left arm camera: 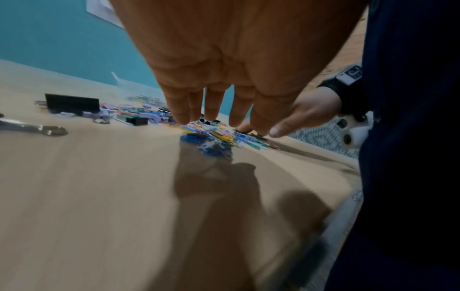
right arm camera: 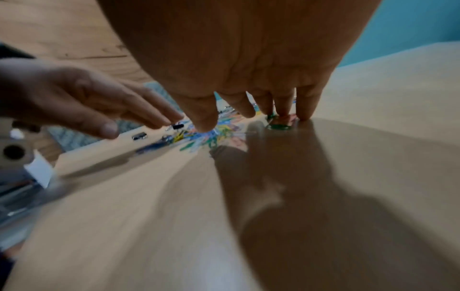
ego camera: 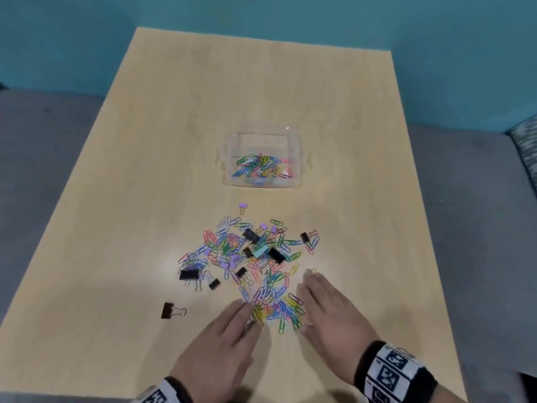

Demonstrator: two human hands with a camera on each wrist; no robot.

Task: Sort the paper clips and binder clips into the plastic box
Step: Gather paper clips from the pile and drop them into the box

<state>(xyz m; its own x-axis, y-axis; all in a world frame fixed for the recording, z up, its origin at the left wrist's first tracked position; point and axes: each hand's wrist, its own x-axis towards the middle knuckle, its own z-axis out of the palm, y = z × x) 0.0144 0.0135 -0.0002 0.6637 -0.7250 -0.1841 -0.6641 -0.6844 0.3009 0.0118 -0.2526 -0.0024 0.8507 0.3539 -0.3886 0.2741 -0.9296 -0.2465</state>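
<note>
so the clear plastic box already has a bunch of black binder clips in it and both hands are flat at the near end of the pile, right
Not quite. The head view shows the plastic box holding only coloured paper clips; the black binder clips are all out on the table. The rest holds: the left hand and the right hand lie open at the pile's near end.

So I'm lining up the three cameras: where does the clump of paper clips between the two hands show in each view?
Head: clump of paper clips low centre, between both hands.
Left wrist: mid-frame, under the fingertips.
Right wrist: centre, below the thumb, blurred.
Shared landmark: the teal wall.
</note>
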